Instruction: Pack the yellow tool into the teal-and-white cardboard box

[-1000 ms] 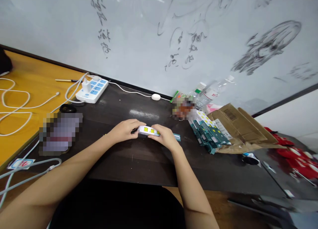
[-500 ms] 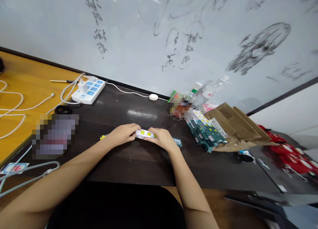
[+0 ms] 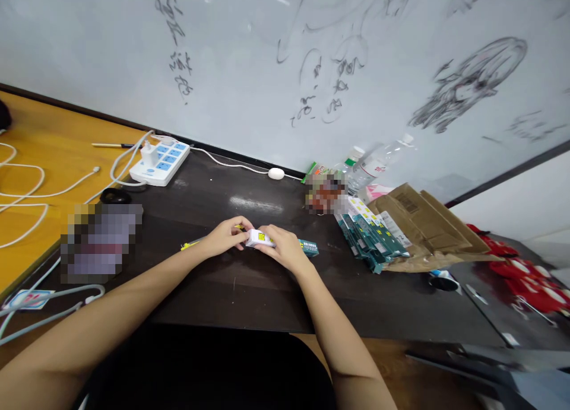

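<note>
A long narrow box (image 3: 259, 238), white with yellow marks and a green far part, lies across the front half of the dark desk. My right hand (image 3: 285, 248) is wrapped over its middle, thumb on the near side. The box's green end comes out to the right of that hand. At the white left end, my left hand (image 3: 227, 235) has thumb and fingers pinched against the box's edge. A bit of yellow shows behind the left fingertips; what it is I cannot tell. Left of that wrist lies a yellow item (image 3: 190, 244), mostly hidden by the hand.
Several similar green and white boxes (image 3: 374, 235) are stacked at right beside an opened cardboard box (image 3: 427, 223). Plastic bottles (image 3: 371, 165) stand behind. A power strip (image 3: 161, 162) with cables and a blurred-out object (image 3: 102, 244) lie at left. A whiteboard (image 3: 249, 60) rises behind the desk.
My right hand has slid left along the narrow box, and more of its green end shows. The left hand has shifted slightly, its fingers now bent at the white end.
</note>
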A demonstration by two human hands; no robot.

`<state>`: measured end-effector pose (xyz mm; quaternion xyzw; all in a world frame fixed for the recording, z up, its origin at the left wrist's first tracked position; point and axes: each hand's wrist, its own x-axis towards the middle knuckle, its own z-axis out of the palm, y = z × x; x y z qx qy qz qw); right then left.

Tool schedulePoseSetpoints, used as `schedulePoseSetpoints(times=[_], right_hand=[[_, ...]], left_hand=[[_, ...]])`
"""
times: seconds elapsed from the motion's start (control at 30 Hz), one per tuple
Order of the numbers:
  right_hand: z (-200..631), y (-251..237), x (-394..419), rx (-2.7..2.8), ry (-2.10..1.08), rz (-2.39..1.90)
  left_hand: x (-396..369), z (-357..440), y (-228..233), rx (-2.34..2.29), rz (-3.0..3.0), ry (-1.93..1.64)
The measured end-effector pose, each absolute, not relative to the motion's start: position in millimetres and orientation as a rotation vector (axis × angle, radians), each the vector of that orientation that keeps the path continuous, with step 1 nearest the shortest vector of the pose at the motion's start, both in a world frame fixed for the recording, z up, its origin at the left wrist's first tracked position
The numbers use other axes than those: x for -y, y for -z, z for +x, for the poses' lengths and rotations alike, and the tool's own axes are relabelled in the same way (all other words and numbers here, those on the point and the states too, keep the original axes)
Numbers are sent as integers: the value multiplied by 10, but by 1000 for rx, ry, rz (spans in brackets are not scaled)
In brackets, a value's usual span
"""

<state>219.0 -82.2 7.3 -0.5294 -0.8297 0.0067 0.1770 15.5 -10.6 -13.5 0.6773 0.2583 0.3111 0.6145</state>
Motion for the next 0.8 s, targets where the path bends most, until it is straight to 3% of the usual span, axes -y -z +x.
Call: schedulePoseSetpoints(times=[0.33, 0.6, 0.8], right_hand=[[2095, -11, 838, 2467, 122, -1459], [1952, 103, 836, 2572, 340, -1453], [2044, -19, 849, 2444, 217, -1483]], left_hand=[[83, 94, 166, -590, 1714, -579], [244, 171, 172, -823, 2087, -771], [103, 142, 169, -676, 1674, -811]])
